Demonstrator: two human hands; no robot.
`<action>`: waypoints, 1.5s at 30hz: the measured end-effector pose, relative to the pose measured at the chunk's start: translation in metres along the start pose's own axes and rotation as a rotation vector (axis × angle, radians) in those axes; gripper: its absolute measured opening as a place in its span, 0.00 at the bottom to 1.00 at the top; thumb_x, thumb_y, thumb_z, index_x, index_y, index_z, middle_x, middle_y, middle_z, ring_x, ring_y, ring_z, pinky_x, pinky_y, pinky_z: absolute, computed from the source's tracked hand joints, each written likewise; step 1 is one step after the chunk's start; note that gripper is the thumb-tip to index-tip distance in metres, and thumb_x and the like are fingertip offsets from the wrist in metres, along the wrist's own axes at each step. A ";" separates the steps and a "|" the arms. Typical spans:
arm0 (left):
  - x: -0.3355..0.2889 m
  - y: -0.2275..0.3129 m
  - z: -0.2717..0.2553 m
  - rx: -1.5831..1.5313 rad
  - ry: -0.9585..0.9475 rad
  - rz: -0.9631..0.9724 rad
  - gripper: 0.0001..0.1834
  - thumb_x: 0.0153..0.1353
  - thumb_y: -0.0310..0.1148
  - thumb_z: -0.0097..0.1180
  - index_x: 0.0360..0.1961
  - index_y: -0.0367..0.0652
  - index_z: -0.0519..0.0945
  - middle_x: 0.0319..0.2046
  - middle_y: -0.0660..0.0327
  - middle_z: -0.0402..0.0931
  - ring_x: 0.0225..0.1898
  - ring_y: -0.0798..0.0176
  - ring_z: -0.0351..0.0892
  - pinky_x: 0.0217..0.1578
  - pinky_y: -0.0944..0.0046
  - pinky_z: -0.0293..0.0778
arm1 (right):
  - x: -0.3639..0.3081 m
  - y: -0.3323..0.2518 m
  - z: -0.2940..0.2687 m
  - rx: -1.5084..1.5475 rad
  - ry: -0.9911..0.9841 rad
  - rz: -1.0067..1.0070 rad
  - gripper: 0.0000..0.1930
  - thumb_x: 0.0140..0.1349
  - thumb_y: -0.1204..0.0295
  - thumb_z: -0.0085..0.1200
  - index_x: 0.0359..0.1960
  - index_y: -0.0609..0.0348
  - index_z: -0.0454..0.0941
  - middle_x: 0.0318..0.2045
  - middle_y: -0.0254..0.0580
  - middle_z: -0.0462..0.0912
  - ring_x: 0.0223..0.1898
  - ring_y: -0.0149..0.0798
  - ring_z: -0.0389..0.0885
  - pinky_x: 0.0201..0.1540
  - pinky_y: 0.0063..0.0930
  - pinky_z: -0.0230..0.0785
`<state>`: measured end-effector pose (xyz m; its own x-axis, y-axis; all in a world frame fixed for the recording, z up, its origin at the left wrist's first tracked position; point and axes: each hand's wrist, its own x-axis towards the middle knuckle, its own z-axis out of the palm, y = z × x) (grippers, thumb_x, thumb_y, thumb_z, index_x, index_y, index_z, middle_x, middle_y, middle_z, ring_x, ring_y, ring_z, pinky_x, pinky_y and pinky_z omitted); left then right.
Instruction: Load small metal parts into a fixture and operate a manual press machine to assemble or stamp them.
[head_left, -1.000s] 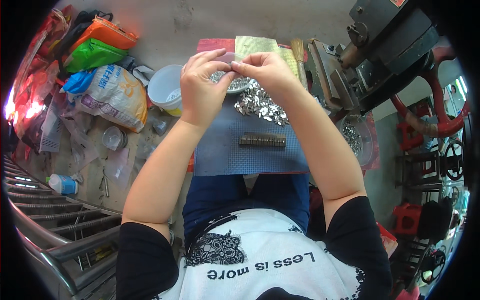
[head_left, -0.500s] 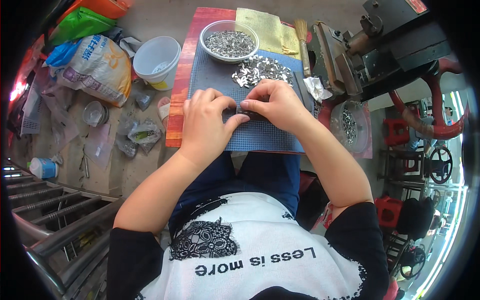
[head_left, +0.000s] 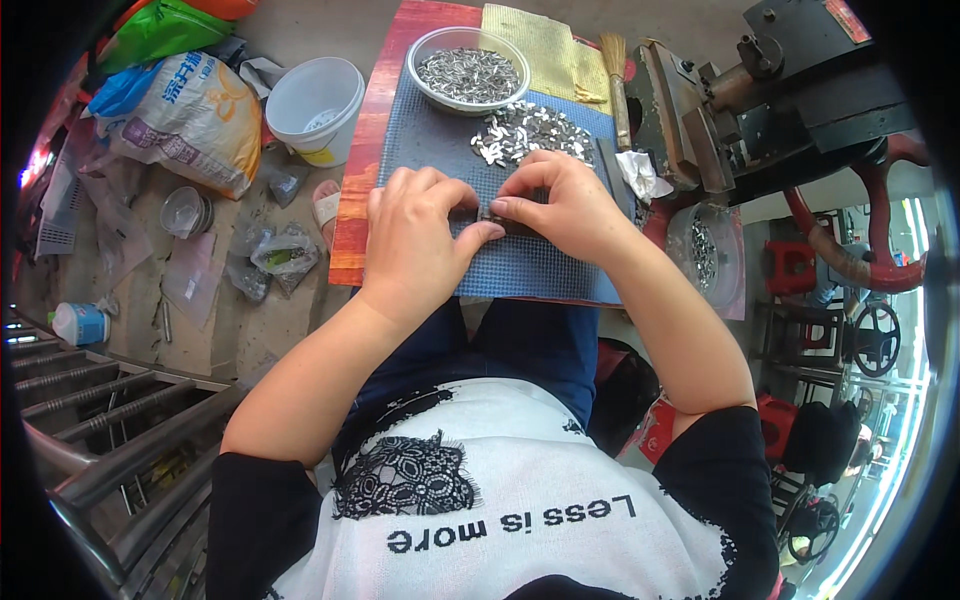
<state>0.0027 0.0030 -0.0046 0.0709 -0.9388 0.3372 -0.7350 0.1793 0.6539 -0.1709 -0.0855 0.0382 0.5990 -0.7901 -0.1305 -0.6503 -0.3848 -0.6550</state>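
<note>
A short dark row of metal pieces lies flat mid-mat on the blue mat, towards its near edge, mostly hidden between pinching fingers.

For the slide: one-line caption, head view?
Both hands, left hand and right hand, pinch small metal pieces on a blue mat.

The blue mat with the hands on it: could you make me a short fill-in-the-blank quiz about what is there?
1. Both hands, the left hand and the right hand, press together on a dark row of small parts lying on the ____ mat.
2. Beyond the hands, a round bowl holds small ____ -coloured metal pieces.
3. A loose pile of metal pieces lies on the mat between the bowl and the ____ hand.
4. On the floor to the person's left stands a ____ bucket.

Missing words: blue; silver; right; white
</note>
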 end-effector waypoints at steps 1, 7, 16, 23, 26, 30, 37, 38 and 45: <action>0.000 0.000 0.000 0.002 -0.006 0.000 0.14 0.49 0.42 0.73 0.31 0.46 0.85 0.35 0.63 0.79 0.44 0.56 0.74 0.48 0.55 0.64 | -0.002 0.001 -0.001 -0.004 0.015 -0.030 0.08 0.56 0.69 0.69 0.32 0.61 0.87 0.31 0.39 0.81 0.37 0.36 0.79 0.43 0.31 0.71; 0.002 0.003 -0.003 -0.007 -0.032 -0.005 0.13 0.49 0.41 0.73 0.30 0.46 0.84 0.33 0.65 0.79 0.43 0.57 0.74 0.47 0.55 0.63 | -0.008 0.010 -0.010 -0.004 -0.003 -0.066 0.07 0.57 0.69 0.68 0.33 0.60 0.88 0.32 0.39 0.81 0.39 0.39 0.79 0.46 0.32 0.71; 0.002 0.003 -0.004 0.001 -0.045 -0.013 0.13 0.49 0.41 0.73 0.30 0.47 0.84 0.33 0.65 0.79 0.42 0.57 0.74 0.46 0.55 0.63 | -0.002 0.003 -0.004 -0.052 0.010 -0.073 0.10 0.58 0.65 0.68 0.33 0.58 0.87 0.31 0.38 0.81 0.38 0.38 0.77 0.46 0.32 0.70; 0.002 0.004 -0.002 -0.008 -0.041 -0.004 0.13 0.49 0.42 0.73 0.30 0.47 0.83 0.32 0.65 0.79 0.42 0.56 0.74 0.46 0.54 0.62 | -0.012 0.013 -0.010 -0.113 0.041 -0.082 0.08 0.57 0.66 0.68 0.32 0.55 0.87 0.33 0.35 0.79 0.42 0.38 0.75 0.47 0.32 0.69; 0.002 0.004 -0.002 0.027 -0.017 0.019 0.14 0.48 0.40 0.74 0.31 0.47 0.84 0.29 0.67 0.77 0.39 0.60 0.73 0.44 0.58 0.62 | -0.017 0.021 -0.012 -0.111 0.072 -0.118 0.07 0.57 0.66 0.69 0.32 0.55 0.87 0.33 0.35 0.79 0.42 0.38 0.75 0.47 0.32 0.69; 0.003 0.004 -0.002 0.018 -0.032 0.008 0.13 0.49 0.41 0.73 0.31 0.47 0.84 0.31 0.66 0.78 0.40 0.58 0.73 0.45 0.56 0.62 | -0.022 0.026 -0.018 -0.120 0.073 -0.096 0.07 0.57 0.66 0.69 0.32 0.55 0.87 0.33 0.35 0.79 0.42 0.38 0.75 0.48 0.32 0.69; 0.003 0.005 -0.003 0.018 -0.049 0.000 0.13 0.50 0.41 0.73 0.30 0.46 0.83 0.32 0.66 0.78 0.41 0.57 0.72 0.46 0.55 0.62 | -0.030 0.038 -0.027 -0.091 0.048 -0.110 0.07 0.58 0.67 0.68 0.33 0.55 0.88 0.33 0.34 0.79 0.43 0.38 0.74 0.49 0.32 0.67; 0.003 0.005 -0.003 0.018 -0.050 0.001 0.13 0.50 0.41 0.73 0.30 0.46 0.83 0.32 0.66 0.78 0.41 0.57 0.72 0.46 0.55 0.62 | -0.031 0.039 -0.027 -0.085 0.043 -0.109 0.07 0.59 0.67 0.68 0.33 0.55 0.88 0.33 0.33 0.79 0.43 0.38 0.74 0.50 0.32 0.67; 0.004 0.004 -0.001 0.010 -0.037 0.021 0.13 0.49 0.40 0.73 0.30 0.46 0.83 0.30 0.67 0.77 0.40 0.58 0.72 0.44 0.56 0.61 | -0.032 0.036 -0.024 -0.139 0.072 -0.117 0.08 0.60 0.66 0.67 0.32 0.56 0.86 0.34 0.34 0.79 0.45 0.39 0.73 0.51 0.33 0.66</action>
<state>0.0008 0.0007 -0.0003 0.0311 -0.9451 0.3253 -0.7431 0.1958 0.6399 -0.2250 -0.0855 0.0363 0.6427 -0.7661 -0.0031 -0.6394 -0.5343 -0.5529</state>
